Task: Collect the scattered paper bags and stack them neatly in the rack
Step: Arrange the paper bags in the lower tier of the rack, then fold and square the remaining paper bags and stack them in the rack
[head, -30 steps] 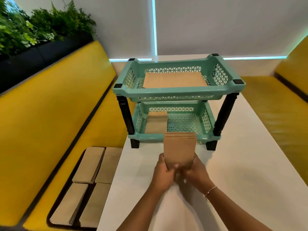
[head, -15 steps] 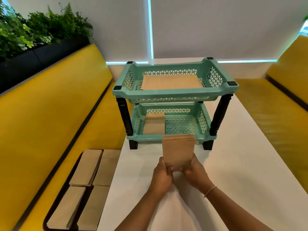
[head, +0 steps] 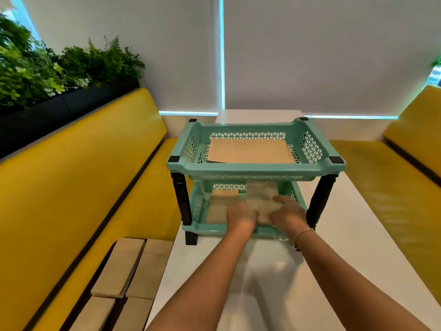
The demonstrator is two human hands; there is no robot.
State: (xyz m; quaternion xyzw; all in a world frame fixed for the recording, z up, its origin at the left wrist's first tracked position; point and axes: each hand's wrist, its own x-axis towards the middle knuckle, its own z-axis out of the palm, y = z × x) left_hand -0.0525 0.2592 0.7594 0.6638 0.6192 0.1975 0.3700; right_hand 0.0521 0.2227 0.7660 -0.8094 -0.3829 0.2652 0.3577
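A mint-green two-tier rack point(head: 255, 168) with black legs stands on the white table. Its top tier holds large flat brown paper bags point(head: 250, 151). In the bottom tier a small stack of brown bags point(head: 220, 206) lies at the left. My left hand point(head: 241, 215) and my right hand point(head: 287, 211) reach into the bottom tier and together hold a blurred stack of small brown bags point(head: 261, 195) by its near end, to the right of the first stack. More brown paper bags point(head: 132, 268) lie on the yellow bench seat at lower left.
The white table point(head: 358, 247) runs between two yellow benches point(head: 71, 187). A planter with green ferns point(head: 47, 75) tops the left bench back. White blinds cover the window behind the rack.
Both hands have moved forward from above the table in front of the rack into its bottom tier, carrying the stack of small bags and tipping it from upright toward flat.
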